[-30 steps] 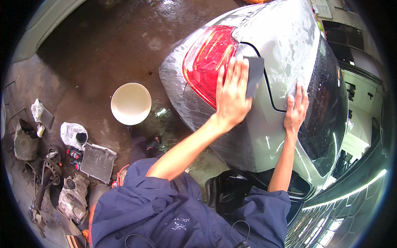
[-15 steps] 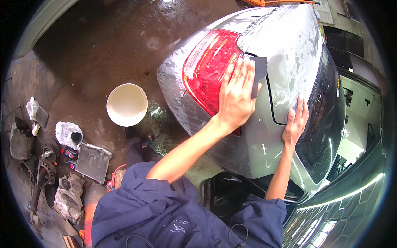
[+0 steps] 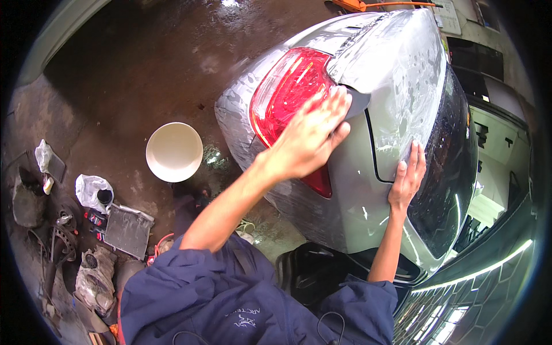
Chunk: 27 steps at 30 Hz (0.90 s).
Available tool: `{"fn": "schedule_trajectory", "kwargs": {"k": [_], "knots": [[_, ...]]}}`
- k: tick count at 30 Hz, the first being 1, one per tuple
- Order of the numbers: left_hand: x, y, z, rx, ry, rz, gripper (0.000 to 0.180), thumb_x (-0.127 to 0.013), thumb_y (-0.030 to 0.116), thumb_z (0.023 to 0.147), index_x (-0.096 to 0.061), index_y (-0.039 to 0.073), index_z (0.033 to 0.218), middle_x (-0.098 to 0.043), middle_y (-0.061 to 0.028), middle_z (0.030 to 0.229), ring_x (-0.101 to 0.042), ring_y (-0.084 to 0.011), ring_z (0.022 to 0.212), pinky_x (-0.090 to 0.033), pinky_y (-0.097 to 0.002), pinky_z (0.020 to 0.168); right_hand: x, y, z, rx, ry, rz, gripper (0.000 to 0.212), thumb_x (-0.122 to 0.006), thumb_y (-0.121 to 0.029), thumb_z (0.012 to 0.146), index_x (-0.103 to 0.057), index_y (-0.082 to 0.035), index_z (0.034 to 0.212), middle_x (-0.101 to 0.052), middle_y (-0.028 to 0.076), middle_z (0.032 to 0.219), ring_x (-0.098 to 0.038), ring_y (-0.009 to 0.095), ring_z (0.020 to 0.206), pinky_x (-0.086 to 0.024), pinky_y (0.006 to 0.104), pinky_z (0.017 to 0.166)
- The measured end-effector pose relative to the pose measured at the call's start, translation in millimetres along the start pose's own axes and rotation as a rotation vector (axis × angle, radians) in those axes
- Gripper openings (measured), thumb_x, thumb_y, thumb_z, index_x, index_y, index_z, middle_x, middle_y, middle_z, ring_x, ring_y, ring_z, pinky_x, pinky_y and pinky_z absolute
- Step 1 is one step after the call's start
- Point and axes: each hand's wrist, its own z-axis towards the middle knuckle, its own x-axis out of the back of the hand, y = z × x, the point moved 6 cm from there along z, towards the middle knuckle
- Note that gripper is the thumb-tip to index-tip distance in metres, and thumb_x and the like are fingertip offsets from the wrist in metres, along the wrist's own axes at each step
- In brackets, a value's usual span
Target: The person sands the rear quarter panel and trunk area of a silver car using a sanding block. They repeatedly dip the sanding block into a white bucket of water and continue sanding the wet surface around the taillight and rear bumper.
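The rear corner of a silver car fills the middle and right, its paint wet with pale streaks. My left hand lies over the inner edge of the red tail light. A dark grey sheet, apparently sandpaper, is held under its fingers, one end sticking out toward the body panel. Most of the sheet is covered by the hand. Further right, my right hand rests with fingers stretched out on the panel beside the dark rear window, holding nothing.
A white bucket stands on the wet brown floor left of the car. Car parts, a plastic bag and a flat grey panel lie at the far left. A black glossy part is below the bumper. Something orange shows at the top.
My left hand has slid a little left and nearer to me, with the sheet tilting under it. The right hand stays on the panel. The whole view has shifted slightly.
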Motion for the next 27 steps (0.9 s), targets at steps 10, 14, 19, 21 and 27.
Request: {"fn": "schedule_trajectory", "kwargs": {"k": [10, 14, 19, 21, 27], "knots": [[3, 4, -8, 0.131, 0.027, -0.207, 0.058, -0.04, 0.033, 0.113, -0.04, -0.007, 0.155, -0.036, -0.0274, 0.164, -0.029, -0.0362, 0.156, -0.019, -0.0465, 0.128, 1, -3, 4, -0.007, 0.002, 0.009, 0.063, -0.04, -0.047, 0.108, -0.05, -0.006, 0.154, -0.046, 0.023, 0.156, -0.043, 0.042, 0.142, -0.031, 0.0501, 0.12], [21, -9, -7, 0.262, 0.238, -0.277, 0.047, -0.045, 0.026, 0.111, -0.051, -0.003, 0.148, -0.057, -0.0259, 0.133, -0.055, -0.031, 0.126, -0.043, -0.0426, 0.108, 5, -2, 4, 0.011, -0.004, 0.011, 0.062, -0.042, -0.046, 0.107, -0.051, -0.006, 0.154, -0.046, 0.022, 0.156, -0.044, 0.042, 0.142, -0.031, 0.0498, 0.12], [92, -27, -15, 0.306, 0.706, -0.639, 0.037, -0.04, 0.006, 0.111, -0.055, 0.0, 0.144, -0.059, -0.0097, 0.113, -0.057, -0.0185, 0.106, -0.06, -0.0375, 0.094, 4, 0, -2, 0.01, 0.006, 0.0, 0.061, -0.042, -0.045, 0.108, -0.051, -0.007, 0.154, -0.047, 0.022, 0.156, -0.044, 0.042, 0.142, -0.031, 0.0497, 0.12], [97, -20, -20, 0.337, 0.673, -0.609, 0.04, -0.037, -0.003, 0.108, -0.055, -0.002, 0.143, -0.055, -0.019, 0.148, -0.052, -0.0284, 0.141, -0.055, -0.041, 0.11, 3, 2, -1, 0.004, 0.021, 0.005, 0.06, -0.043, -0.045, 0.107, -0.051, -0.007, 0.154, -0.047, 0.021, 0.156, -0.044, 0.041, 0.142, -0.031, 0.0497, 0.12], [42, 9, -4, 0.081, 0.305, 0.185, 0.057, -0.059, 0.001, 0.093, -0.051, -0.004, 0.149, -0.048, -0.027, 0.155, -0.039, -0.0424, 0.149, -0.028, -0.0472, 0.127, 1, 2, 0, 0.014, 0.031, 0.008, 0.059, -0.044, -0.044, 0.107, -0.052, -0.007, 0.153, -0.048, 0.021, 0.155, -0.045, 0.041, 0.142, -0.031, 0.0496, 0.12]]}}
